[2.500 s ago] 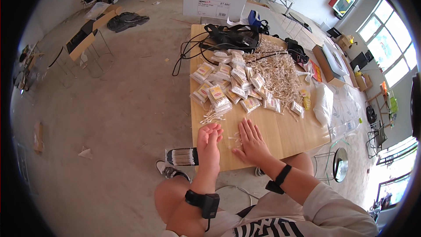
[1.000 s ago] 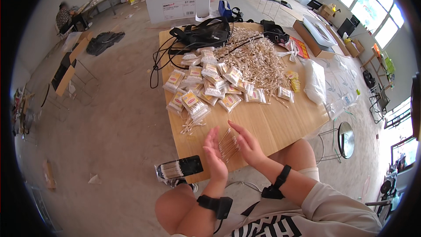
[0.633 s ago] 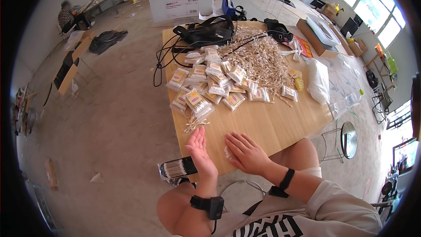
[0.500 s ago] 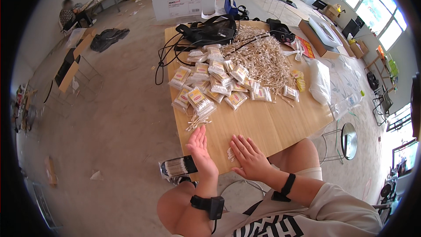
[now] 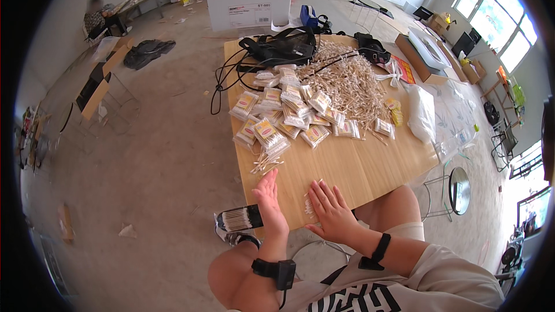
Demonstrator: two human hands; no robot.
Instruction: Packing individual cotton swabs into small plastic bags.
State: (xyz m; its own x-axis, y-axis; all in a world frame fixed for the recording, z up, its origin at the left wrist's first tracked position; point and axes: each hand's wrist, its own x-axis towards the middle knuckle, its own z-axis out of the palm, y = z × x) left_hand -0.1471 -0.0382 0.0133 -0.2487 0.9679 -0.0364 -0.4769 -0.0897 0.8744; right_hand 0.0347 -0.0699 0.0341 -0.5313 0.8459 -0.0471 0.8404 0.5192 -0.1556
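We've got both hands at the near edge of the desk (image 5: 370, 167). Left hand (image 5: 270, 205) open, on edge, palm facing right. Right hand (image 5: 330, 212) flat, fingers spread, covering a small bunch of cotton swabs (image 5: 309, 203). Filled swab packets (image 5: 289, 112) piled mid-desk, loose swab heap (image 5: 350, 78) beyond them toward the far edge.

Bare hands; black wrist straps (left one cabled), pale black-printed shirt, shorts.

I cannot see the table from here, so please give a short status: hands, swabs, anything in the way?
Left hand open, edge-on on table. Right hand open, flat on loose cotton swabs. Filled swab packets piled ahead, apart.
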